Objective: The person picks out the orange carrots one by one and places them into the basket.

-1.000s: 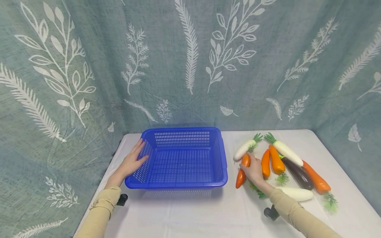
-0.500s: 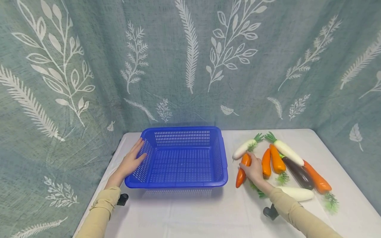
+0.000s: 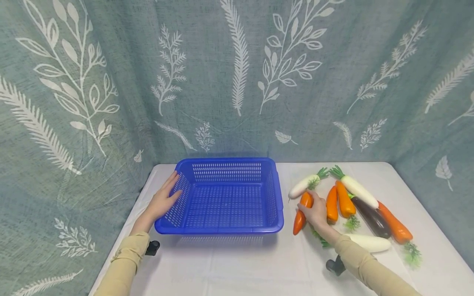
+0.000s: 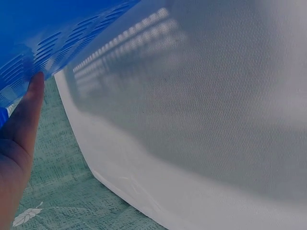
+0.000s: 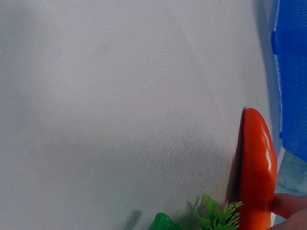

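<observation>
My left hand (image 3: 163, 201) rests with straight, spread fingers against the left side of a blue perforated plastic basket (image 3: 218, 230). In the left wrist view, one fingertip touches the slotted wall of the basket (image 4: 48, 52). On the right, my right hand (image 3: 316, 211) grips an orange carrot (image 3: 300, 222) that lies on the white cloth, thumb on its left side and the other fingers partly hidden. The carrot (image 5: 258, 167) appears in the right wrist view with a thumb or finger (image 5: 289, 205) against it. A small white radish (image 3: 300, 188) lies just beyond the carrot.
Right of my right hand lie smaller orange carrots (image 3: 345, 203), a long white radish (image 3: 359, 191), a dark eggplant (image 3: 372, 216), a larger carrot (image 3: 396, 226) and another white radish (image 3: 370, 242), partly under the forearm. A patterned green curtain (image 3: 237, 82) surrounds the white-covered table (image 3: 229, 267).
Both hands keep their places on the basket and the carrot. The head view shifts only very slightly.
</observation>
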`<state>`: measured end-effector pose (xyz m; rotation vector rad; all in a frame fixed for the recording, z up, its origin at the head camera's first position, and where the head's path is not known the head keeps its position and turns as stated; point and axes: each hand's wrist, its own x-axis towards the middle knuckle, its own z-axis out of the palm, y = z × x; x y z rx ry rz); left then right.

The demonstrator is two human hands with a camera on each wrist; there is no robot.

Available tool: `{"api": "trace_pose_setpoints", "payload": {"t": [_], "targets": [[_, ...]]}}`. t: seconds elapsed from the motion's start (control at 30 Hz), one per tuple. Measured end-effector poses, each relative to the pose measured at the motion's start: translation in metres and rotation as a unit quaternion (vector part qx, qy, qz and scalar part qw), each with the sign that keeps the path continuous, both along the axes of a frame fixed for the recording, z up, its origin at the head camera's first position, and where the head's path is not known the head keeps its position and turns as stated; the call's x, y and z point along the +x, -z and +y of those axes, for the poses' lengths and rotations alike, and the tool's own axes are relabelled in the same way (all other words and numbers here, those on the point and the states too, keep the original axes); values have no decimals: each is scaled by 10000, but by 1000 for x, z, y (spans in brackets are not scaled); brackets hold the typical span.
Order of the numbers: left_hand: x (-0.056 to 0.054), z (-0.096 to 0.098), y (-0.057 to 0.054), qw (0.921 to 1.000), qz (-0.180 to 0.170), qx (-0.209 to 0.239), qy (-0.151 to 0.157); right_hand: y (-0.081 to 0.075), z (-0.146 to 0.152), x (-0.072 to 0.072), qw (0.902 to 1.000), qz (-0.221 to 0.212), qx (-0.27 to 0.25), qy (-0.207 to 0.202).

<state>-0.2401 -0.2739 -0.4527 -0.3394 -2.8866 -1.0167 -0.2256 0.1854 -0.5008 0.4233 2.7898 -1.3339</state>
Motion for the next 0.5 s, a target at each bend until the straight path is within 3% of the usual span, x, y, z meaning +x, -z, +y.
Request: {"api": "trace_pose_setpoints", "payload": {"t": [0.5], "targets": [[1, 1, -2, 10000, 33, 6, 6, -1, -1, -1, 9997, -76, -219, 111]]}}
